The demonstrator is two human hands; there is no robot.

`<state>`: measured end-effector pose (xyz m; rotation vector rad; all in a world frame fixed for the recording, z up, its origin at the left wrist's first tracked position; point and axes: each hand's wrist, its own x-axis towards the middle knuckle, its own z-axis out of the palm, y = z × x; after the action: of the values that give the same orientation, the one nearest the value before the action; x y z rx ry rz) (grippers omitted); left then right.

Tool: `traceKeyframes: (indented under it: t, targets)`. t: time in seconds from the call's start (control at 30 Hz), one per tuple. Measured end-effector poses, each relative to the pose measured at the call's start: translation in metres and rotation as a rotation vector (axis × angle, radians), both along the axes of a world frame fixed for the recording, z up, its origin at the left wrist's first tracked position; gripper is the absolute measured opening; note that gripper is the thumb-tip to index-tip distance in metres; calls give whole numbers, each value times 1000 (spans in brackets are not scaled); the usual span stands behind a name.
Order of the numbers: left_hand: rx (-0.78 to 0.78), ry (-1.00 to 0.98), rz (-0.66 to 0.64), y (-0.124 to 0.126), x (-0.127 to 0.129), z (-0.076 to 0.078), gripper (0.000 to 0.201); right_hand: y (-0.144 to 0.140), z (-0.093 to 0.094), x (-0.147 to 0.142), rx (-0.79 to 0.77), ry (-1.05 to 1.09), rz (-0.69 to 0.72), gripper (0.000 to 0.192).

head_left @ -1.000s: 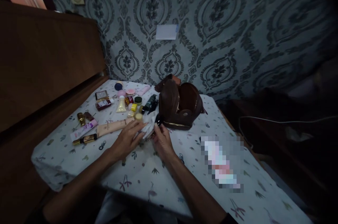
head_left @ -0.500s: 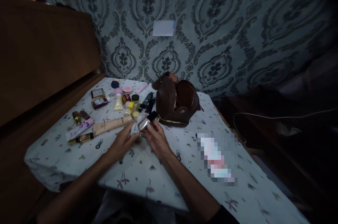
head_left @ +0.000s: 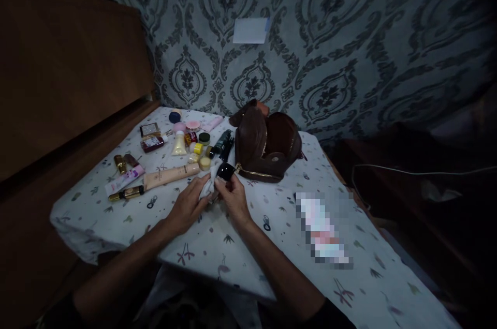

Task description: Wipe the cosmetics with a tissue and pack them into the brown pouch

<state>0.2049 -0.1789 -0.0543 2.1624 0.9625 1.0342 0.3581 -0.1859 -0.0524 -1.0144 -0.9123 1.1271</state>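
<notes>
Evidently, the item under handling had changed position over the last second. Earlier pictures showed both hands low on the table (head_left: 217,246), pressed on a white cloth with the object's dark cap barely showing; half a second before this moment a pale tube with a black cap lay across the fingers. At this moment the black-capped tube (head_left: 222,172) stood more upright, cap uppermost, lifted clear of the tablecloth and just in front of the brown bag (head_left: 267,148).

The right hand (head_left: 234,199) was closed around the lower body of the tube, fingers clamped on it. The left hand (head_left: 190,206) was closed on the white cloth (head_left: 205,189), which was pressed against the tube's side below the cap. Both hands were touching through the cloth.

In my judgement, the work had passed from wiping on the surface to wiping the tube in the hand; whether the cap was loosened could not be told.

The row of cosmetics, including a long beige tube (head_left: 171,176), a gold lipstick (head_left: 126,194) and a yellow-capped jar (head_left: 198,148), lay undisturbed to the left. The bag remained open.
</notes>
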Motion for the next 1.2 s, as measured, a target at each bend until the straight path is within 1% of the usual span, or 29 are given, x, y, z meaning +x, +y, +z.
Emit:
traceKeyframes:
  t: [0.1, 0.2, 0.27, 0.37, 0.43, 0.53, 0.67, 0.87, 1.0, 1.1, 1.2]
  targets:
    - [48, 49, 34, -2, 1, -6, 54, -3, -2, -1, 29, -65, 133, 46]
    - [54, 16, 56, 1, -1, -4, 55, -6, -4, -3, 56, -84, 289, 49]
    - [34, -41, 54, 4, -4, 0, 53, -8, -4, -4, 72, -79, 354, 50]
    - [-65, -140, 37, 8, -7, 6, 49, -9, -4, -5, 59, -22, 396, 50]
    - [-145, -184, 27, 9, -8, 9, 47, -8, -4, -5, 31, 31, 391, 52]
    - [-206, -220, 21, 9, -9, 13, 41, -7, -5, -4, -8, 92, 370, 55]
    - [-241, -233, 6, 10, -10, 14, 37, -5, -5, -4, -57, 153, 350, 47]
    - [-145, -194, -18, 11, -10, 8, 43, -3, -6, -6, -66, 188, 299, 51]
    - [-73, -124, -89, 9, -9, 7, 45, -2, -9, -5, -60, 188, 283, 52]
    - [-21, -80, -120, 6, -11, 9, 43, -2, -8, -4, -66, 236, 234, 53]
    - [12, -68, -121, 3, -16, 10, 42, 0, -5, -2, -95, 296, 165, 56]
